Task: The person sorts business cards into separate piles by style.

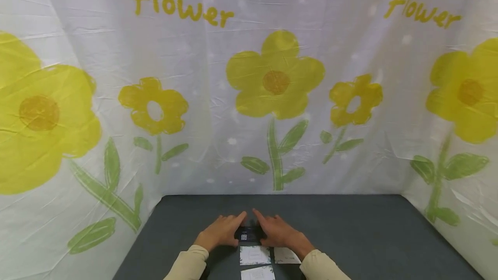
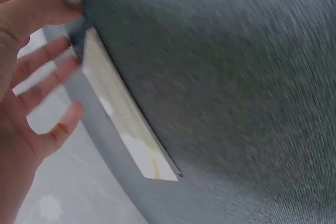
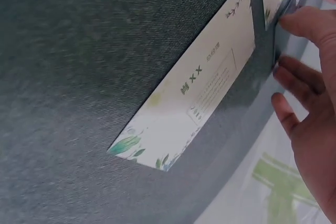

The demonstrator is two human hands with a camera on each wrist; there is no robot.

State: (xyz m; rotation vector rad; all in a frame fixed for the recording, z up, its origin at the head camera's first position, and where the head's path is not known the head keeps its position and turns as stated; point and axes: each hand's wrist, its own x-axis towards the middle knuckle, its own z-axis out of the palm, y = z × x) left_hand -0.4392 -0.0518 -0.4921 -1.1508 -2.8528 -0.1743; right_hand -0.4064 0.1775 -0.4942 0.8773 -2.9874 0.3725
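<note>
Cream fabric at the near edge: my sleeves (image 1: 188, 265), one to each forearm. Nearest paper item, cut by the lower border of the head view, is a white card (image 1: 257, 273) lying slightly askew. Just beyond it lies a second card (image 1: 254, 255), leaf-trimmed, with a third card (image 1: 285, 255) beside it across a narrow gap, partly hidden by my right wrist. From the right wrist, that third card shows green leaf prints, dark characters and a framed block of small text (too fine to read).

Beyond the cards is my grip. Left hand (image 1: 223, 231) and right hand (image 1: 278, 231) face each other across a flat black object (image 1: 253, 233), one at each end. State of grip: each hand is bent only as far as the object's end requires, thumb toward the near side, fingers toward the far side, pinching it; both index fingers reach forward past it. The object lies centred between the hands, just beyond the second card and apart from my sleeves. A small pale square code (image 1: 244, 237) sits on its face, nearer my left hand. Whether it rests on the surface or is lifted I cannot tell.

Dark grey table (image 1: 342, 224) runs on past my fingertips. Farthest: white curtain (image 1: 210, 141), printed with yellow flowers (image 1: 276, 82) and the word "flower".
</note>
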